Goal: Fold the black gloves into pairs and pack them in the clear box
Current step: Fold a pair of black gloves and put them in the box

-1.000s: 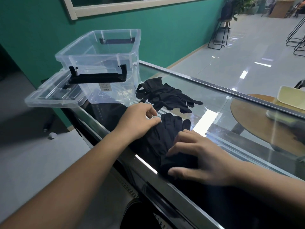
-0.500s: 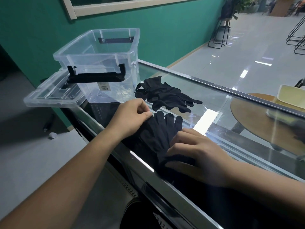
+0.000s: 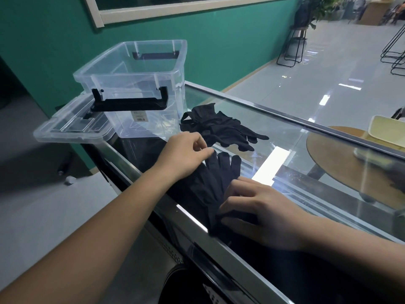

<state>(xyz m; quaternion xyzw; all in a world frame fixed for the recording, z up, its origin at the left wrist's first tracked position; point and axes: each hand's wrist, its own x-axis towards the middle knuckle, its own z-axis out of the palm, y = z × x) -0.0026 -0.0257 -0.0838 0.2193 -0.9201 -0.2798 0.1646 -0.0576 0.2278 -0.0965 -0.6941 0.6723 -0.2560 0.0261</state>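
Left hand (image 3: 186,154): pinching the pair (image 3: 210,183) at its fingertips, mid-frame
Right hand (image 3: 258,211): gripping the pair's cuff, fingers curled
Progress: box (image 3: 131,69), upper left, seemingly holding nothing; pile (image 3: 219,128) lying beside it; pair not yet folded

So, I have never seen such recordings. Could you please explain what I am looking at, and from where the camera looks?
No machine here: a person works with bare hands, and one camera on the head looks down at them. On the glass counter stand a clear box, with its lid next to it, and a pile of black gloves. Nearer lies a flat glove. The left hand touches its far end; the right hand holds its cuff end.
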